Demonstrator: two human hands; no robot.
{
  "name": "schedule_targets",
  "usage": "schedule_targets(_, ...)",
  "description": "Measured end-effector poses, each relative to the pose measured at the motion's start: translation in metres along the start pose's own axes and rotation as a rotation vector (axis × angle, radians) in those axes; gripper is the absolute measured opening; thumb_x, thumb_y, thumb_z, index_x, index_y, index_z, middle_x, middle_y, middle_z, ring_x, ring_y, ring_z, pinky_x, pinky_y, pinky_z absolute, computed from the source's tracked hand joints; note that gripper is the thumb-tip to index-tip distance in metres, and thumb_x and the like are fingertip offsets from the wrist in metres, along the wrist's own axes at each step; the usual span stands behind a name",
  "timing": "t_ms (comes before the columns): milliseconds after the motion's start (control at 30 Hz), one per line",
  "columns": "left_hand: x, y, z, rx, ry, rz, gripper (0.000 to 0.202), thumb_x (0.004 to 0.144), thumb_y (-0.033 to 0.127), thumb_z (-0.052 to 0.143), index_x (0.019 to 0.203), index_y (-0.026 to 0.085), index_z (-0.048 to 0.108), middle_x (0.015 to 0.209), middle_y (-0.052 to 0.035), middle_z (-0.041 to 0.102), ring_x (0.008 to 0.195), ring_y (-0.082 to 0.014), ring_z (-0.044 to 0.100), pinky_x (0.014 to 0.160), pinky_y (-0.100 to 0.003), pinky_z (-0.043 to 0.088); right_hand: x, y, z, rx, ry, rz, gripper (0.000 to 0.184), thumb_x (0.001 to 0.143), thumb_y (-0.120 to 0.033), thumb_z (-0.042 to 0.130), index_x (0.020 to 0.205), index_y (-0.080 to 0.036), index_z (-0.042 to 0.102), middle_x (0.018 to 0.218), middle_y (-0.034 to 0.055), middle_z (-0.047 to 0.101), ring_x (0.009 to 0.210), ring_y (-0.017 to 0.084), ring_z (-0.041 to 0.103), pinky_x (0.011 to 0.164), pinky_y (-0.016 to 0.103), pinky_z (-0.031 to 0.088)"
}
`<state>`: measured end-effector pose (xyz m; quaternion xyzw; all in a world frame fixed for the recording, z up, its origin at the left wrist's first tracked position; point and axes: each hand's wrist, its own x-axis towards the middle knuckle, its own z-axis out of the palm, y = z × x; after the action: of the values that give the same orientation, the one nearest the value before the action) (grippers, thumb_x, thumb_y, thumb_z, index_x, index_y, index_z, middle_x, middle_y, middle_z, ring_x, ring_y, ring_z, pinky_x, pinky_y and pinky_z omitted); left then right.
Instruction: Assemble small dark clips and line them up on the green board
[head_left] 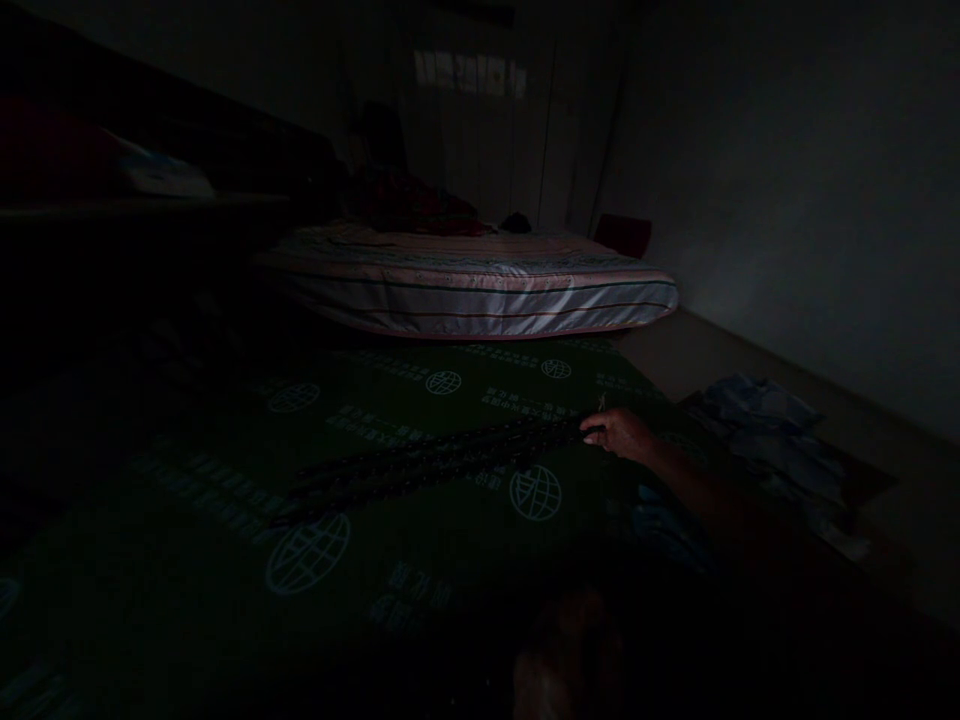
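Note:
The room is very dark. My right hand (624, 432) reaches out over a green sheet (225, 520) printed with white globe marks and lettering. Its fingers are closed on the right end of a long dark patterned cloth (420, 465). The cloth lies stretched across the sheet toward the left. A dim skin-coloured shape (566, 655) at the bottom edge may be my left hand; its fingers cannot be made out.
A striped mattress (480, 295) lies beyond the green sheet, with dark clothes piled on its far side. A heap of bluish cloth (765, 425) sits on the floor to the right. A bare wall runs along the right, and a red chair (622, 235) stands at the back.

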<state>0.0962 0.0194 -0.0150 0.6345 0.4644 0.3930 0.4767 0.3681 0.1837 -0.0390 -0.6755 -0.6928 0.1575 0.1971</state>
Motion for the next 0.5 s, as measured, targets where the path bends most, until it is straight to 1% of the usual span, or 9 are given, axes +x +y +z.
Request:
schedule_targets(133, 0.0, 0.0003, 0.0003, 0.008, 0.003, -0.023, 0.023, 0.089, 0.029, 0.048, 0.109, 0.022, 0.057, 0.116, -0.0078, 0.056, 0.094, -0.0189, 0.058, 0.08, -0.038, 0.05, 0.0, 0.0, 0.0002, 0.01, -0.002, 0.006, 0.025, 0.074, -0.027, 0.06, 0.096, -0.021, 0.07, 0.066, 0.0003, 0.067, 0.055, 0.013, 0.058, 0.052, 0.023, 0.041)
schedule_targets(267, 0.0005, 0.0002, 0.0002, 0.013, 0.005, -0.034, 0.023, 0.089, 0.029, 0.049, 0.109, 0.022, 0.057, 0.116, -0.0075, 0.056, 0.095, -0.0191, 0.058, 0.08, -0.038, 0.05, -0.0013, -0.003, -0.0004, 0.016, -0.002, 0.024, 0.025, 0.075, -0.028, 0.058, 0.096, -0.02, 0.069, 0.06, -0.0005, 0.065, 0.05, 0.012, 0.055, 0.051, 0.023, 0.04)
schedule_targets(500, 0.0005, -0.0013, 0.0001, 0.023, -0.019, -0.012, 0.023, 0.089, 0.029, 0.049, 0.109, 0.021, 0.057, 0.116, -0.0076, 0.056, 0.094, -0.0191, 0.058, 0.08, -0.038, 0.05, -0.0044, -0.0095, -0.0049, 0.039, -0.008, 0.044, 0.027, 0.075, -0.027, 0.058, 0.098, -0.018, 0.069, 0.052, -0.002, 0.059, 0.045, 0.011, 0.052, 0.048, 0.022, 0.038)
